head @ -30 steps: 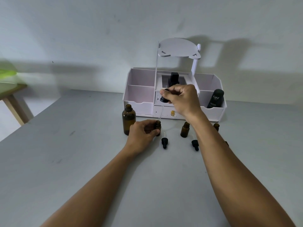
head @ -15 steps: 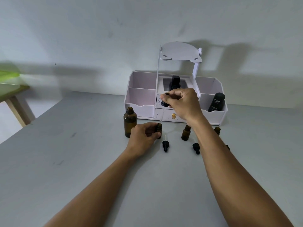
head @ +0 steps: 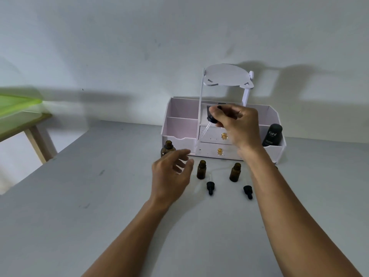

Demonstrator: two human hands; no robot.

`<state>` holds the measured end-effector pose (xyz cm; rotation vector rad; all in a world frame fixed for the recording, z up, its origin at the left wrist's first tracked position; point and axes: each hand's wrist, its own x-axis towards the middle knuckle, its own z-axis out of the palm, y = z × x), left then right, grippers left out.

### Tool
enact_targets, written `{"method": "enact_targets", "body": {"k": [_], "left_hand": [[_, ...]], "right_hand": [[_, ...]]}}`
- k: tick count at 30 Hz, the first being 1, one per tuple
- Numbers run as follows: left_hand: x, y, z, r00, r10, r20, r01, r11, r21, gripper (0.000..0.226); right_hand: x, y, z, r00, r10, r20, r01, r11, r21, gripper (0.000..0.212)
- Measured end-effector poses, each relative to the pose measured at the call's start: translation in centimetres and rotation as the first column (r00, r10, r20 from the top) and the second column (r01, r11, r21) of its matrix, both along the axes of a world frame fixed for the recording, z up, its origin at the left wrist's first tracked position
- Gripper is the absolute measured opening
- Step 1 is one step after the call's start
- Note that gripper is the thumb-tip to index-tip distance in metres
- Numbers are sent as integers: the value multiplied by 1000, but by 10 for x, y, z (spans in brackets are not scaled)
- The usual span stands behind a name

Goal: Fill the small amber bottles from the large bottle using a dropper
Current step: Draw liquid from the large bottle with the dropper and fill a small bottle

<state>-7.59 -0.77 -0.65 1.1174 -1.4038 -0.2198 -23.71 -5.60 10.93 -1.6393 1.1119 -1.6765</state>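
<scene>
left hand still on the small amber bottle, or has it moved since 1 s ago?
Yes. The left hand has let go and pulled back left, open, clear of the small amber bottle, which stands free in front of the organizer.

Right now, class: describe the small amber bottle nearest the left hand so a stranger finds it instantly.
Find the white organizer at the table's back. Two small amber bottles stand before its drawers. Yours, the small amber bottle, is the left one, beside the open left hand.

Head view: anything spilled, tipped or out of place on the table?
Nothing stands out. Both small amber bottles stand upright and uncapped, two dropper caps lie beside them, no spill visible.
</scene>
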Motion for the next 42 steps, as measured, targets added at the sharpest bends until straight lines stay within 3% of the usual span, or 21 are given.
{"method": "enact_targets", "body": {"k": [4, 6, 9, 12, 16, 18, 26, 35, 42], "left_hand": [[22, -4, 13, 981, 152, -122, -168, 977, -131, 20], [35, -9, 12, 973, 171, -157, -188, 977, -101, 30], [52, -17, 4, 988, 85, -129, -76, 995, 68, 59], [62, -23, -3, 986, -81, -143, 116, 958, 263, 65], [64, -23, -7, 966, -178, -187, 232, 917, 326, 53], [65, -25, -8, 963, -184, -196, 240, 916, 320, 51], [67, -30, -11, 964, -184, -192, 238, 919, 314, 50], [65, -28, -8, 964, -179, -198, 235, 922, 309, 47], [65, -27, -9, 968, -174, -183, 224, 927, 302, 53]], "right_hand": [[21, -1, 7, 987, 48, 152, -50, 999, 8, 3], [32, -1, 6, 979, 58, 196, -60, 998, 8, 2], [43, -2, 1, 968, 81, 238, -89, 996, 21, 3], [49, -5, -4, 977, 87, 196, -94, 995, 29, 6], [55, -7, -10, 985, 96, 146, -101, 995, 24, 6], [57, -9, -13, 987, 105, 119, -108, 994, 18, 2], [74, -12, -20, 989, 145, -24, -146, 987, -68, 28], [78, -21, -54, 922, 179, -342, -153, 983, 103, 22], [72, -15, -50, 924, 193, -330, -163, 980, 117, 32]]}}
